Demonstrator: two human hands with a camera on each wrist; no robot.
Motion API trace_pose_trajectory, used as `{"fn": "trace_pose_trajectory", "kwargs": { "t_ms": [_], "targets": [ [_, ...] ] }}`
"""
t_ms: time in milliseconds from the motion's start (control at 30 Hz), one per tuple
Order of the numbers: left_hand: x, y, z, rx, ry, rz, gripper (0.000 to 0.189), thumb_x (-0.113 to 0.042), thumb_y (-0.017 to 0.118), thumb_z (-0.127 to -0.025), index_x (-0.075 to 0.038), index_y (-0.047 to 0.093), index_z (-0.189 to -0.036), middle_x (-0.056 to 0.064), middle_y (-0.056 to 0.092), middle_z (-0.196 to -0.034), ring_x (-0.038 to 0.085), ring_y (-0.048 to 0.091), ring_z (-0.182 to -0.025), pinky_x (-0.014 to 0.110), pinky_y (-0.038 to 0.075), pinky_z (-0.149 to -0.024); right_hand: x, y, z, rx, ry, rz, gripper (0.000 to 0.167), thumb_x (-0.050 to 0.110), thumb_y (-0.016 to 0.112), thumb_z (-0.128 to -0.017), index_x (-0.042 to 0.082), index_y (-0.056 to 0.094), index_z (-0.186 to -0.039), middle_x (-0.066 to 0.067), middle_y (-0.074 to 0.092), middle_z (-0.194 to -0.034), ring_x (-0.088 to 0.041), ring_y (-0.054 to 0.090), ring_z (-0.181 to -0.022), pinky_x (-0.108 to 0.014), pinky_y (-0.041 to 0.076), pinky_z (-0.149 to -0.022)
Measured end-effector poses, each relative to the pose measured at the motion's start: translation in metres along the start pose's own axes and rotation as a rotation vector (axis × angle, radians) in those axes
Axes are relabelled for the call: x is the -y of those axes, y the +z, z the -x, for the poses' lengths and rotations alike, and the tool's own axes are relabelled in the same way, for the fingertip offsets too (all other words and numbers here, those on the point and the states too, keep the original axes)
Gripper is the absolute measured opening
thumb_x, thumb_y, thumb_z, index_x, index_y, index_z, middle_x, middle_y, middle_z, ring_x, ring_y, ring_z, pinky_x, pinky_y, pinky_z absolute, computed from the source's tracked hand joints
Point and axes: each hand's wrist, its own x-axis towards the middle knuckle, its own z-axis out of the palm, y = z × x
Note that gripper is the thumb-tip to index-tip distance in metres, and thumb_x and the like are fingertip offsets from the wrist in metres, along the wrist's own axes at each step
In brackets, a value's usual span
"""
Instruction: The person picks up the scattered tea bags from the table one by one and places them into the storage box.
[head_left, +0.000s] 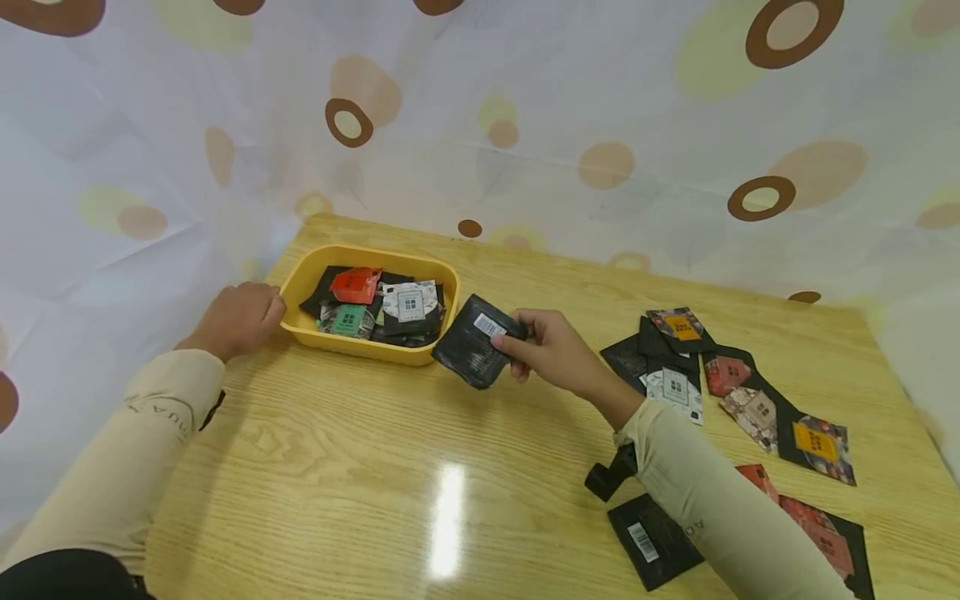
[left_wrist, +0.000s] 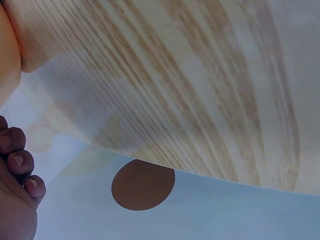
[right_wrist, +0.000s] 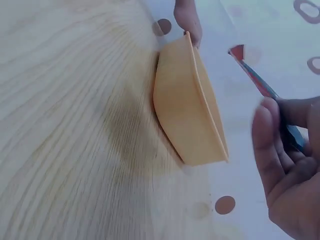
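Note:
My right hand (head_left: pixel 543 346) pinches a black sachet (head_left: pixel 474 354) between thumb and fingers, its white barcode label facing up. In the right wrist view that sachet (right_wrist: pixel 257 80) appears nearly edge-on, raised beside the bin. The yellow plastic bin (head_left: pixel 360 352) holds several black sachets with red, green and white labels. At the bin's left end, my left hand (head_left: pixel 242 318) grips the rim with curled fingers. The left wrist view catches only part of the left hand (left_wrist: pixel 17 175) at its edge, near the bin's wall (left_wrist: pixel 7 55).
More sachets lie spread on the wooden table (head_left: pixel 337 467) at the right, including one with a white label (head_left: pixel 673 387) and one with an orange label (head_left: pixel 817 446). Another black sachet (head_left: pixel 652 542) lies under the right forearm. A patterned cloth (head_left: pixel 525 125) hangs behind the table.

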Motion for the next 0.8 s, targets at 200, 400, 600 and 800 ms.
{"fn": "trace_pose_trajectory", "kwargs": {
  "t_ms": [200,400,600,800],
  "targets": [
    [0.001,0.001,-0.001,-0.006,0.005,-0.026,0.037,-0.019,0.027,-0.098,-0.013,0.041,-0.063,0.002,0.038,-0.060,0.017,0.033,-0.054,0.030,0.028,-0.056,-0.002,0.014,-0.035,-0.150,0.068,-0.157,0.021,0.015,0.061,-0.098,-0.004,0.061,-0.107,0.001,0.058,-0.059,-0.006,0.052,-0.045,-0.023,0.047,-0.047],
    [0.000,0.002,0.001,0.004,0.005,-0.008,0.036,-0.019,0.028,-0.098,-0.013,0.042,-0.065,0.002,0.040,-0.061,0.017,0.035,-0.055,0.030,0.030,-0.057,-0.002,0.034,-0.065,-0.135,0.168,-0.184,0.023,0.013,0.061,-0.098,-0.005,0.060,-0.113,-0.002,0.065,-0.064,-0.007,0.061,-0.049,-0.030,0.058,-0.056],
    [0.001,0.003,0.003,-0.012,0.006,-0.031,0.037,-0.019,0.029,-0.098,-0.013,0.043,-0.064,0.003,0.043,-0.062,0.019,0.040,-0.056,0.031,0.031,-0.057,0.008,0.051,-0.073,-0.032,0.155,-0.099,0.038,0.007,0.051,-0.101,-0.005,0.050,-0.137,-0.020,0.072,-0.099,-0.010,0.069,-0.063,-0.050,0.059,-0.079],
    [0.002,0.002,-0.001,-0.001,0.005,-0.015,0.036,-0.019,0.027,-0.097,-0.013,0.042,-0.065,0.002,0.040,-0.062,0.017,0.037,-0.055,0.030,0.030,-0.056,0.009,0.052,-0.059,0.016,0.115,-0.008,0.063,0.008,0.046,-0.103,0.006,0.017,-0.159,-0.019,0.061,-0.136,-0.030,0.074,-0.085,-0.046,0.060,-0.080]
  ]
}}
